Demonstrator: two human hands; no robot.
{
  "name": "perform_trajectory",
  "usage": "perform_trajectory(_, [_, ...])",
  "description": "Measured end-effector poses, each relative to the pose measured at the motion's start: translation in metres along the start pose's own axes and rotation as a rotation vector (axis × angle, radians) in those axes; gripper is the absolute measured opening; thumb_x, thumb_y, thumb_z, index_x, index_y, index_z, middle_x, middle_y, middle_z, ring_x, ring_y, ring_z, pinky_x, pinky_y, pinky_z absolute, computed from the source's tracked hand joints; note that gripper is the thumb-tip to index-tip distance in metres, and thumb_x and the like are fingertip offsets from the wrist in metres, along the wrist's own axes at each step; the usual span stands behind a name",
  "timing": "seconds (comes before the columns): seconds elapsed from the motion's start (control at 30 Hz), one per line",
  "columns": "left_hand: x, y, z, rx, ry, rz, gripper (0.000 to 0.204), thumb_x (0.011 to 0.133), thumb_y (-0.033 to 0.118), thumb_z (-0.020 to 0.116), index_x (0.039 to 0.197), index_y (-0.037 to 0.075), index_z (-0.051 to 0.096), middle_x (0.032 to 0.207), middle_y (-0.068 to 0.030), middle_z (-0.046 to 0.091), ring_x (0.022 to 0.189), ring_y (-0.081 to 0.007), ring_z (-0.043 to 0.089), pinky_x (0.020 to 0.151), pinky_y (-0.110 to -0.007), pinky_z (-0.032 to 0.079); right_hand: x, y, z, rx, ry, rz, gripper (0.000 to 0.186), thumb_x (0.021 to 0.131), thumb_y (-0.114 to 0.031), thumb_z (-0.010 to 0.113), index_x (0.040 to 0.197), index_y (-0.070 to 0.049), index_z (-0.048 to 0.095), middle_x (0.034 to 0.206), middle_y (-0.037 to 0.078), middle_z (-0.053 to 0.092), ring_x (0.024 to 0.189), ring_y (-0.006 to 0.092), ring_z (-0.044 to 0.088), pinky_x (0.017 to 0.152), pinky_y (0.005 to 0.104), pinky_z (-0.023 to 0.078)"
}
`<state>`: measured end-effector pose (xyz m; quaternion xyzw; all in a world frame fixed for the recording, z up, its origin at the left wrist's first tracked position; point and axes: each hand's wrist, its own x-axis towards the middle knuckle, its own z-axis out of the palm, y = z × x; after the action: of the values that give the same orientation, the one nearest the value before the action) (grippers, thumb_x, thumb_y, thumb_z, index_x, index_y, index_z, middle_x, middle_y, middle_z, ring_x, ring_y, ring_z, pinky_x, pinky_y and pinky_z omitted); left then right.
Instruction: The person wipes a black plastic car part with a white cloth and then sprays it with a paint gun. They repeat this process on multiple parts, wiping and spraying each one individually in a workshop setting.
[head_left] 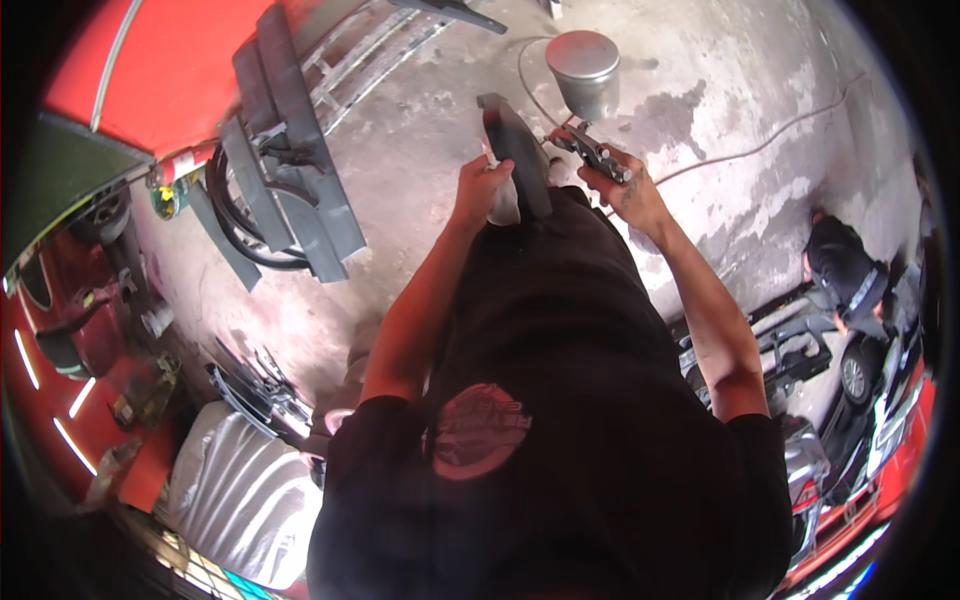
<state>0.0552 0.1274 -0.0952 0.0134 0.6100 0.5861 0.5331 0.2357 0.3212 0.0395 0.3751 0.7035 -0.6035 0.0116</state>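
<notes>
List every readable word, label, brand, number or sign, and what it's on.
None is readable.
Black fabric T-shirt, round reddish chest print: lettering too blurred to read.
Silver lidded metal cup: no lettering visible.
Small red-and-white cylindrical object: any marking too small to read.

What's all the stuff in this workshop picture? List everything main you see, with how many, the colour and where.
Spray gun: one, dark and silver, in right hand
Cup: one, silver, at the gun's far end
Curved piece: one, black, between the hands
Cloth-like item: one, white, at left hand
Panels: several, dark grey, upper left
Hose: at least one, brownish, upper right floor
Sheet: one, silver, lower left
Co-worker: one, dark clothes, right
Wheel: one, black and silver, right
Shirt: one, black, lower centre
Hands: two, bare, upper centre, left and right
</notes>
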Motion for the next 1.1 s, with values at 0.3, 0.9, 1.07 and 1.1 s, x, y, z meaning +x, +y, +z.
perform_trajectory(0.3, [0.025,-0.082,0.004,0.302,-0.133,-0.243,0.03,0.092,0.017,0.077,0.073,0.001,0.061,0.065,0.0011,0.056,0.062,-0.0078,0.05,0.058,-0.034,0.041,-0.038,0.05,0.024,-0.07,0.063,0.193,0.041,0.095,-0.016,0.074,0.135,-0.008,0.068,0.101,0.016,0.076,0.079,0.0167,0.06,0.079,0.0364,0.052])
perform_trajectory(0.9, [-0.037,0.083,0.028,0.599,0.412,0.244,0.018,0.1,0.013,0.066,0.109,-0.001,0.071,0.094,-0.0152,0.072,0.084,-0.0202,0.068,0.078,-0.039,0.056,-0.02,0.052,0.035,0.064,0.065,0.271,0.026,0.098,-0.013,0.07,0.12,0.0,0.067,0.102,0.023,0.075,0.084,0.0336,0.072,0.076,0.041,0.053])
perform_trajectory(1.07, [-0.016,0.034,0.021,1.271,-0.19,0.555,0.04,0.081,0.027,0.086,0.108,0.003,0.071,0.121,-0.0171,0.065,0.125,-0.0415,0.055,0.101,-0.06,0.043,-0.031,0.045,0.032,0.205,0.062,0.295,0.023,0.099,-0.006,0.063,0.12,0.004,0.067,0.104,0.017,0.075,0.087,0.0179,0.067,0.077,0.0368,0.05])
perform_trajectory(1.1, [-0.019,-0.006,0.004,1.441,-0.386,0.662,0.045,0.077,0.032,0.087,0.11,0.004,0.071,0.13,-0.0185,0.061,0.135,-0.0471,0.046,0.105,-0.068,0.035,-0.035,0.043,0.036,0.203,0.039,0.402,0.024,0.099,-0.006,0.064,0.121,0.004,0.067,0.104,0.017,0.074,0.088,0.0173,0.067,0.077,0.0362,0.05])
